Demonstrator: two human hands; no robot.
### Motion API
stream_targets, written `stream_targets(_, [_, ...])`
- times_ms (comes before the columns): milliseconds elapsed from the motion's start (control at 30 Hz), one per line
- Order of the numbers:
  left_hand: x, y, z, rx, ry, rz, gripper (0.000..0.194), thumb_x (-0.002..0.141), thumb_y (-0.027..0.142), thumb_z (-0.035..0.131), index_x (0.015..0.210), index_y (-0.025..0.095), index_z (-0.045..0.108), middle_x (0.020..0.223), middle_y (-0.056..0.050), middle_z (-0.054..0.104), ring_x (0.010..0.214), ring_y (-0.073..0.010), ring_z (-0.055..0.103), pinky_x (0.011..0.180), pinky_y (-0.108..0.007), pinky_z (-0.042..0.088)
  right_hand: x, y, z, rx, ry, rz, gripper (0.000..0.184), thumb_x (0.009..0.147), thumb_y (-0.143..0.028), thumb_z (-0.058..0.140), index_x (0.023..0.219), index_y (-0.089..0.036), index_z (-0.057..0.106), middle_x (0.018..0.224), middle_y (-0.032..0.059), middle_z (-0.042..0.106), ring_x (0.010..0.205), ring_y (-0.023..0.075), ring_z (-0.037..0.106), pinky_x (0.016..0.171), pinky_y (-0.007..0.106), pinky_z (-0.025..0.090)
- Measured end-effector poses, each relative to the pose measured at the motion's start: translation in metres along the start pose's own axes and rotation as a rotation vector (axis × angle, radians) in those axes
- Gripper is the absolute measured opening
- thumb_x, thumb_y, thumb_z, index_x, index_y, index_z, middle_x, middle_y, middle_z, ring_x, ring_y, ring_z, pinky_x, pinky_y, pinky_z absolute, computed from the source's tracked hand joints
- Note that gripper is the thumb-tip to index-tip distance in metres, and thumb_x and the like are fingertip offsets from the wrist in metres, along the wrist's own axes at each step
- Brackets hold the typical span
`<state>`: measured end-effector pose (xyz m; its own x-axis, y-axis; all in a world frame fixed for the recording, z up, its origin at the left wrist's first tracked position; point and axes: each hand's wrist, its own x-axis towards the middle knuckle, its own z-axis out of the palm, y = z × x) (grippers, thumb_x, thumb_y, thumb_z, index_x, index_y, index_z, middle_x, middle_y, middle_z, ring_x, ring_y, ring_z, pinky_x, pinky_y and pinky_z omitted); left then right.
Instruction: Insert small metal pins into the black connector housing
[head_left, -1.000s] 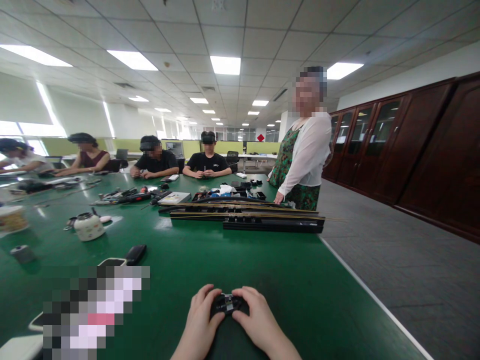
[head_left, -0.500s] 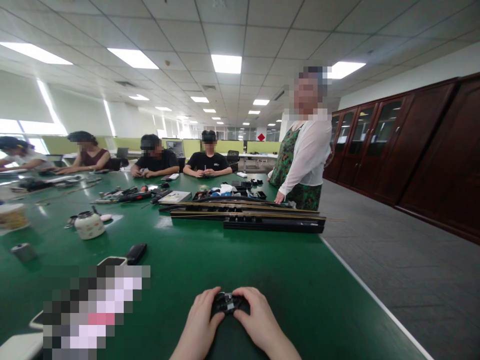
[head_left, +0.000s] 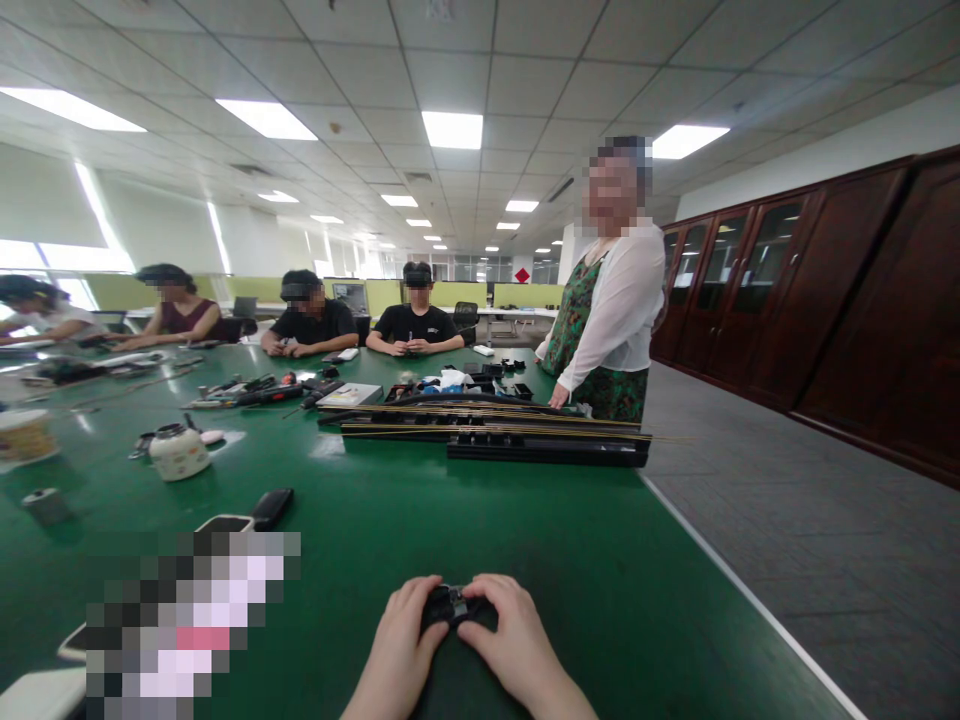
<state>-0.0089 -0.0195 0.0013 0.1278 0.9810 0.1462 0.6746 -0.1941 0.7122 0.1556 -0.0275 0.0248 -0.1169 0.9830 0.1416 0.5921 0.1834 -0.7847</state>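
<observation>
Low over the near part of the green table (head_left: 637,570), my left hand (head_left: 405,630) is closed round the left end of a small black part with silvery metal pieces (head_left: 454,604). My right hand (head_left: 506,625) grips its right end, with the thumb on the near side and the fingers over the far side. The fingers cover both ends, and the exact kind of part cannot be made out.
Long black rails (head_left: 547,452) with thin brass-coloured rods lie across the table ahead. To the left are a white jar (head_left: 178,452), a metal cylinder (head_left: 46,506) and a black case (head_left: 273,509). A standing person (head_left: 611,300) rests a hand by the rails; several seated people are farther back.
My right thumb and fingers have shifted slightly left over the black part. My left hand stays almost still. The standing person has moved very slightly.
</observation>
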Motion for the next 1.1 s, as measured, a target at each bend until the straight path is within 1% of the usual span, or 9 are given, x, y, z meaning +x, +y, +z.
stream_targets(133, [0.0012, -0.0039, 0.0029, -0.011, 0.004, -0.014, 0.044, 0.067, 0.019, 0.047, 0.111, 0.016, 0.054, 0.114, -0.01, 0.06, 0.109, -0.0243, 0.052, 0.097, -0.04, 0.037, 0.0003, 0.0013, 0.0018, -0.014, 0.007, 0.0, 0.023, 0.064, -0.019, 0.059, 0.084, -0.026, 0.066, 0.099, 0.0007, 0.065, 0.101, 0.0206, 0.054, 0.09, 0.032, 0.036])
stream_targets(233, [0.0015, -0.0056, 0.0043, -0.016, 0.012, -0.019, 0.049, 0.065, 0.018, 0.049, 0.115, 0.014, 0.051, 0.116, -0.011, 0.059, 0.111, -0.0244, 0.051, 0.098, -0.039, 0.037, 0.0003, 0.0024, 0.0024, -0.014, 0.012, -0.005, 0.022, 0.064, -0.019, 0.059, 0.083, -0.026, 0.067, 0.1, 0.0007, 0.065, 0.102, 0.0204, 0.054, 0.09, 0.032, 0.036])
stream_targets(500, [0.0022, 0.0029, 0.0008, -0.001, -0.016, -0.023, 0.043, 0.065, 0.02, 0.048, 0.107, 0.015, 0.056, 0.11, -0.01, 0.061, 0.106, -0.0243, 0.053, 0.096, -0.039, 0.038, 0.0, 0.0036, 0.0035, -0.032, 0.022, -0.005, 0.02, 0.065, -0.02, 0.061, 0.083, -0.027, 0.066, 0.1, -0.0001, 0.065, 0.102, 0.0195, 0.053, 0.09, 0.031, 0.035])
stream_targets(633, [0.002, 0.0021, 0.0013, -0.011, -0.019, -0.03, 0.045, 0.063, 0.018, 0.049, 0.107, 0.016, 0.055, 0.112, -0.01, 0.061, 0.108, -0.0238, 0.052, 0.097, -0.039, 0.037, -0.0001, 0.0037, 0.0039, -0.042, 0.016, 0.0, 0.018, 0.066, -0.021, 0.06, 0.082, -0.027, 0.066, 0.1, -0.0001, 0.065, 0.103, 0.0194, 0.053, 0.09, 0.031, 0.035])
stream_targets(767, [0.0013, -0.0006, 0.0023, -0.013, -0.022, -0.012, 0.044, 0.064, 0.017, 0.048, 0.107, 0.015, 0.056, 0.111, -0.01, 0.061, 0.107, -0.0239, 0.052, 0.096, -0.038, 0.038, 0.0002, 0.0044, 0.0031, -0.041, 0.001, 0.004, 0.019, 0.067, -0.022, 0.06, 0.084, -0.028, 0.066, 0.102, 0.0001, 0.065, 0.105, 0.0198, 0.052, 0.091, 0.032, 0.034])
stream_targets(1000, [0.0009, -0.0025, 0.0028, 0.008, -0.016, -0.005, 0.042, 0.065, 0.018, 0.048, 0.106, 0.019, 0.056, 0.111, -0.008, 0.062, 0.107, -0.0238, 0.053, 0.095, -0.038, 0.038, 0.0011, 0.0035, -0.0002, 0.031, 0.012, 0.022, 0.019, 0.067, -0.022, 0.06, 0.085, -0.026, 0.067, 0.105, 0.0013, 0.064, 0.107, 0.0204, 0.052, 0.094, 0.034, 0.034])
stream_targets(1100, [0.001, -0.0007, 0.0016, 0.015, -0.021, -0.005, 0.043, 0.065, 0.017, 0.048, 0.107, 0.02, 0.056, 0.112, -0.007, 0.061, 0.108, -0.0234, 0.052, 0.096, -0.038, 0.038, 0.0016, 0.0035, -0.0013, 0.073, 0.039, 0.034, 0.02, 0.067, -0.02, 0.058, 0.086, -0.024, 0.066, 0.1, 0.0021, 0.065, 0.101, 0.0196, 0.055, 0.091, 0.032, 0.037])
